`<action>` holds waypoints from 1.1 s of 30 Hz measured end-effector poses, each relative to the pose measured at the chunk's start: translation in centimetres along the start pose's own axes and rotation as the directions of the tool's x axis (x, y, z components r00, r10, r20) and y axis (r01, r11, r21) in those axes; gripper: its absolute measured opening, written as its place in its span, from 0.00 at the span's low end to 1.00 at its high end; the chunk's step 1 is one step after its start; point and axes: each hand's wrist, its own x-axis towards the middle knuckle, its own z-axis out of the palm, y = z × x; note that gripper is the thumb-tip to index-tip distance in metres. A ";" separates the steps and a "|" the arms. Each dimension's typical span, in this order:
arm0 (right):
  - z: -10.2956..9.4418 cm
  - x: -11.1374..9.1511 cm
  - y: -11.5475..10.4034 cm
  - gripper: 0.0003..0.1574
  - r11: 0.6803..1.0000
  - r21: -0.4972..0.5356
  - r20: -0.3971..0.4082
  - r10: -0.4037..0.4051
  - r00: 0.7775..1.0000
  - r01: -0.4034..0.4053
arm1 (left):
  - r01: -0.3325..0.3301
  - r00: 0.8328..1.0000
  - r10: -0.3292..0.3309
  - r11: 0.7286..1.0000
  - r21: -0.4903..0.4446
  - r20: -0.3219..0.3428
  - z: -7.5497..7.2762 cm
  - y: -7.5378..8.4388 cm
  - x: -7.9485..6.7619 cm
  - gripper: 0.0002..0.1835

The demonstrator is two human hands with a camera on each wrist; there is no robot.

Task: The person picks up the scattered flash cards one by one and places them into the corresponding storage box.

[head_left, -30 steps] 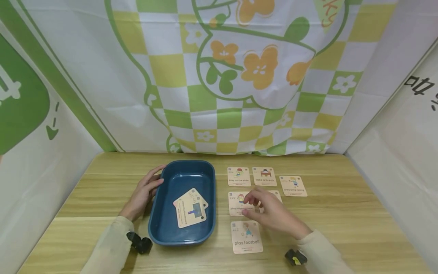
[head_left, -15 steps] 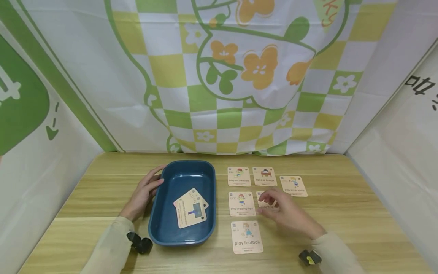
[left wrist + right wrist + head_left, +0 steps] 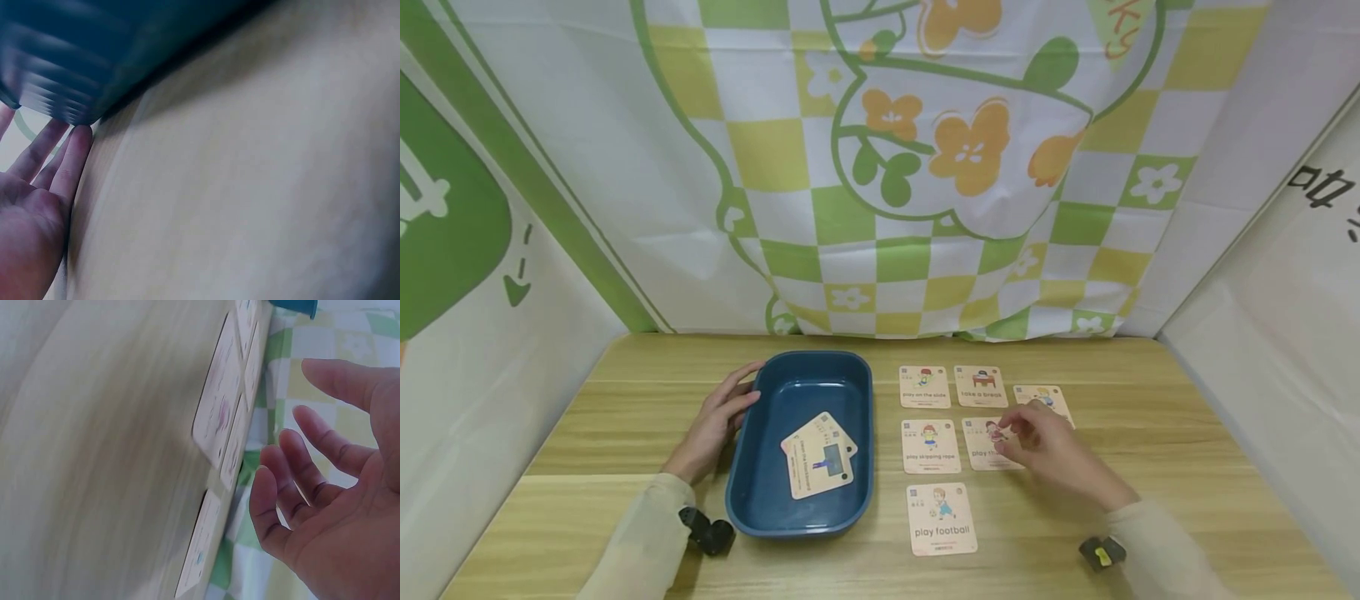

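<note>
My left hand (image 3: 713, 427) rests against the left side of a dark blue plastic tray (image 3: 781, 398). In the left wrist view its straight fingers (image 3: 76, 153) touch the tray's wall. Inside the tray lie two overlapping picture cards, with "clean the blackboard" on the top card (image 3: 812, 468). My right hand (image 3: 1051, 450) hovers over the "play the..." card (image 3: 981, 454) and partly covers it, along with the lower part of the ping-pong card (image 3: 1036, 394). In the right wrist view the loosely bent fingers (image 3: 300, 462) hold nothing.
Beside the tray, the "play skipping rope" card (image 3: 929, 458) and "play football" card (image 3: 941, 533) lie flat. Farther back are the "play on the slide" card (image 3: 924, 398) and "take a break" card (image 3: 980, 394). A checked cloth (image 3: 902, 267) hangs behind the wooden table (image 3: 1187, 467).
My right hand has moved right, from above the skipping rope card to above the right end of the "play the..." card. My left hand, the tray and the cards have stayed put.
</note>
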 end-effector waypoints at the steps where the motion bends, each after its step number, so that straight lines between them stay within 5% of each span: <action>1: -0.1 0.0 0.2 0.14 1.000 -0.005 -0.002 0.000 1.000 0.000 | 0.001 1.000 -0.001 1.000 0.000 0.000 0.0 0.0 0.0 0.28; 8: -0.8 0.2 1.5 0.15 0.999 -0.049 -0.043 -0.008 0.999 0.005 | 0.002 1.000 -0.002 1.000 -0.004 0.002 0.0 0.0 0.1 0.29; 15: -1.6 0.5 2.7 0.18 0.995 -0.038 -0.045 0.092 0.995 -0.094 | 0.012 1.000 -0.012 1.000 -0.006 -0.002 0.0 0.0 0.0 0.29; 33: -3.0 0.8 5.1 0.25 0.979 -0.067 -0.047 0.191 0.980 -0.194 | 0.026 1.000 -0.026 1.000 0.002 0.003 -0.1 0.0 0.0 0.29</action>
